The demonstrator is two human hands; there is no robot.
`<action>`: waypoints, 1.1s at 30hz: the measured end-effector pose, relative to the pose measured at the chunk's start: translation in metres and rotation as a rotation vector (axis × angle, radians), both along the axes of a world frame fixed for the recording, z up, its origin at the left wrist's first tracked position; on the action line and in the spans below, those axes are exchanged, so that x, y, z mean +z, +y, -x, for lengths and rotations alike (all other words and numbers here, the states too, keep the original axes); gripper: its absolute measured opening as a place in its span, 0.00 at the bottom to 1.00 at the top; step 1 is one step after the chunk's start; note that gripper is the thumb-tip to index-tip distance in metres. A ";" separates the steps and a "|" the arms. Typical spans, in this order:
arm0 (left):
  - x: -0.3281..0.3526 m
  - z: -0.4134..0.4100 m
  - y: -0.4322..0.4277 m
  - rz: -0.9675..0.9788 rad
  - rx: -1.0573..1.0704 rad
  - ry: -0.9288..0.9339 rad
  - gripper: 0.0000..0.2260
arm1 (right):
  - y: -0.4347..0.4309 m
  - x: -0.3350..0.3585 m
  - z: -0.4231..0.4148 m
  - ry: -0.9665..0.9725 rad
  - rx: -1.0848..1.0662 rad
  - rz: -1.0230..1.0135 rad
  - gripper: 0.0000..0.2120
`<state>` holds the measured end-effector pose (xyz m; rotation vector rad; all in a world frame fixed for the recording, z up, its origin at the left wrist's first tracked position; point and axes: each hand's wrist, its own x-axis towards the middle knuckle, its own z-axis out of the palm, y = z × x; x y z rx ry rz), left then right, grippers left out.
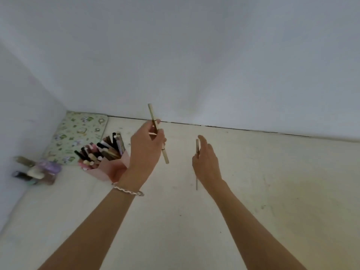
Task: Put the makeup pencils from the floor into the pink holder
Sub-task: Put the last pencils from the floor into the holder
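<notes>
The pink holder stands on the floor at the left, packed with several makeup pencils. My left hand, with a bracelet on its wrist, is raised just right of the holder and pinches a long beige pencil that points up and slightly left. Further right, my right hand holds a thin pencil nearly upright; its lower end sticks out below the palm. No loose pencils show on the floor.
A green floral mat lies in the corner behind the holder. Blurred bottles and small cosmetics cluster at the far left by the wall. A white wall rises beyond the pale floor.
</notes>
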<state>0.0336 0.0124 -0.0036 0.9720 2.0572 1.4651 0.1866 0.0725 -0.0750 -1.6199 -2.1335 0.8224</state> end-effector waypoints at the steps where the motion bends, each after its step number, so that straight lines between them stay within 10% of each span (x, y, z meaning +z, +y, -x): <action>1: 0.008 0.014 -0.008 -0.058 0.016 0.026 0.19 | 0.003 0.013 0.010 0.121 -0.015 -0.066 0.27; 4: 0.030 0.058 -0.030 -0.191 0.056 0.115 0.34 | 0.006 0.051 0.040 0.452 -0.018 -0.230 0.25; 14: 0.015 0.111 -0.045 -0.230 0.230 0.183 0.24 | -0.022 0.091 0.106 0.800 0.094 -0.410 0.27; 23: -0.003 0.122 -0.057 0.405 0.036 0.919 0.18 | -0.037 0.086 0.120 0.824 0.138 -0.353 0.25; 33: 0.038 0.132 -0.064 0.117 0.236 0.594 0.16 | -0.044 0.082 0.145 0.919 0.171 -0.398 0.24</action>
